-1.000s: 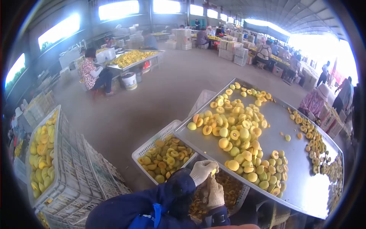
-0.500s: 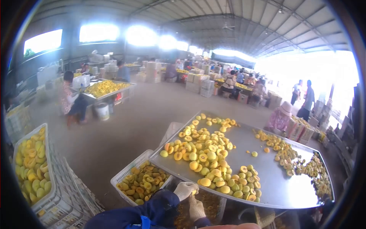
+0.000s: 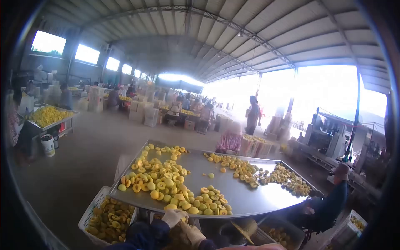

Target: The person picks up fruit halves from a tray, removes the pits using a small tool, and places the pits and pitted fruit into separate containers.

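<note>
My left hand (image 3: 173,217), in a pale glove, is closed at the near edge of the metal table, with a bit of yellow peach (image 3: 183,219) showing at its fingertips. Just below and to the right, my gloved right hand (image 3: 193,234) has its fingers bent toward the left; what they hold is too small to make out. Beyond both hands, a heap of halved yellow peaches (image 3: 160,179) lies on the metal table (image 3: 204,175). Under my hands is a container of dark scraps, mostly hidden.
A white crate (image 3: 88,216) of peach halves stands left of my hands. More halves (image 3: 287,179) lie at the table's right side, where a person in dark clothes (image 3: 333,204) sits. Another person in pink (image 3: 229,141) sits across. A straw-coloured hat-like object (image 3: 246,230) is below the table edge.
My view has turned to the right, so the table and hands appear further left and the seated person at right has come into view. Both hands stay close together at the table edge.
</note>
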Available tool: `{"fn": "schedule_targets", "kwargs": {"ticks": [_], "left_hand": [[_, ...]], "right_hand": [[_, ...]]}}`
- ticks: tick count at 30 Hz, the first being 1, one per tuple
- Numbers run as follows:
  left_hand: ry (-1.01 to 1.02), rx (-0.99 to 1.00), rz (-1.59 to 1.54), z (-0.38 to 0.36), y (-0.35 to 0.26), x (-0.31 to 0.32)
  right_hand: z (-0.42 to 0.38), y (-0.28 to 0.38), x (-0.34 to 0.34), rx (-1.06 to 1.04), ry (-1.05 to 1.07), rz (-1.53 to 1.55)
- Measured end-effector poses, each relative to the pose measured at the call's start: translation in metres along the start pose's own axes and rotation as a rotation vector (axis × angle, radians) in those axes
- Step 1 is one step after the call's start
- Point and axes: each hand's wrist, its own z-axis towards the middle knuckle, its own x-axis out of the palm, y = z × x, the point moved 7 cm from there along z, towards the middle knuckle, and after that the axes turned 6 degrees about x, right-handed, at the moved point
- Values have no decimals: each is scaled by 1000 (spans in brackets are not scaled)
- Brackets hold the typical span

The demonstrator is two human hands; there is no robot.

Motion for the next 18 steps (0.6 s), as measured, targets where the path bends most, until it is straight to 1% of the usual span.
{"fn": "schedule_targets", "kwargs": {"ticks": [1, 3, 4, 6, 7, 8, 9, 10, 11, 12, 13, 14, 15, 16, 17, 18], "left_hand": [[-24, 44, 14, -1, -6, 0], [-90, 123, 34, -10, -7, -5], [-90, 155, -84, -1, 14, -10], [-164, 153, -134, -7, 16, -19], [-201, 148, -157, -10, 17, -22], [-244, 92, -86, -24, 10, -28], [-267, 34, -11, -32, -4, -31], [-257, -4, -49, -34, -2, -34], [-253, 13, 33, -37, -4, -38], [-237, -5, 51, -37, -3, -40], [-192, -3, 29, -31, 8, -43], [-140, -2, -40, -24, 23, -43], [-97, -47, -52, -25, 19, -42], [-39, -74, -138, -24, 21, -40], [5, -27, -169, -21, 21, -39], [45, -44, -107, -19, 20, -41]], "right_hand": [[-2, 18, -4, -183, -75, -133], [-2, 28, -4, -175, -94, -157], [-3, 42, -6, -172, -98, -170], [-6, 67, -7, -159, -101, -189], [-2, 67, 0, -122, -67, -187], [1, 67, 6, -84, -33, -185], [10, 52, 13, -9, 21, -177], [16, 40, 20, 72, 80, -166], [17, 31, 25, 94, 70, -178], [17, 17, 31, 94, 136, -138], [12, 34, 26, -51, 122, -130], [9, 31, 28, 76, 164, 62], [8, 32, 31, 319, 220, 401], [4, 32, 38, 559, 239, 750], [5, 36, 40, 694, 256, 979], [9, 34, 42, 792, 258, 1136]]}}
